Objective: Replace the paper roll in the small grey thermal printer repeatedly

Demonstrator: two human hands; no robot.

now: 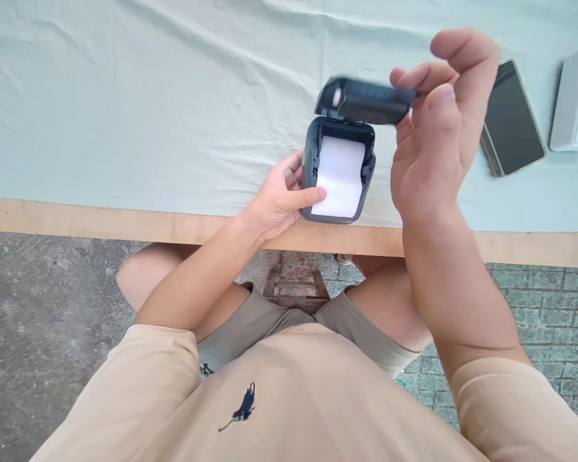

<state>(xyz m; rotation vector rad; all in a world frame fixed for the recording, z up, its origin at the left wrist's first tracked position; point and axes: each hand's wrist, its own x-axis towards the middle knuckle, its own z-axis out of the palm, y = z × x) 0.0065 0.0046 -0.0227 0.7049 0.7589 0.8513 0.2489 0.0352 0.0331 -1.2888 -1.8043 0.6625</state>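
Observation:
A dark portable label printer (368, 183) is held over the table's near edge, its hinged lid (373, 102) swung up. Inside lies white label paper (341, 170), stretching toward the printer's front edge. My left hand (282, 199) grips the printer's left side, the thumb pressing on the paper. At the lid's right end, my right hand (436, 128) has its fingers bent around the edge, the index finger raised and curled. Part of the right fingers' contact with the lid is hidden behind the hand.
A pale green cloth (149, 115) with wrinkles covers the table, whose bare wooden edge (101, 221) runs in front of me. A dark-screened smartphone (515, 122) lies right of my right hand. Farther right stands a white box (575, 102). A wooden stool (296, 298) shows between my legs.

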